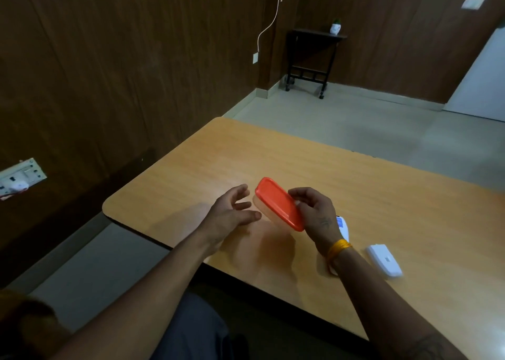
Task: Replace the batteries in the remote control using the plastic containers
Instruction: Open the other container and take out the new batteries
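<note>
Right hand: fingers grasped the right edge of the orange-lidded container, tilted above the counter.
Left hand: fingers released, spread, just left of it.
Remote control: near right, on the counter.

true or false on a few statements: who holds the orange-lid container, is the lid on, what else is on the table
1. The right hand holds the container. True.
2. The container's orange lid is off, lying on the table. False: the lid is still on the container.
3. The left hand grips the container. False: it is open beside it, fingers spread.
4. A white battery cover lies on the table right of the right wrist. True.
5. The container rests flat on the table. False: it is held tilted above it.
</note>
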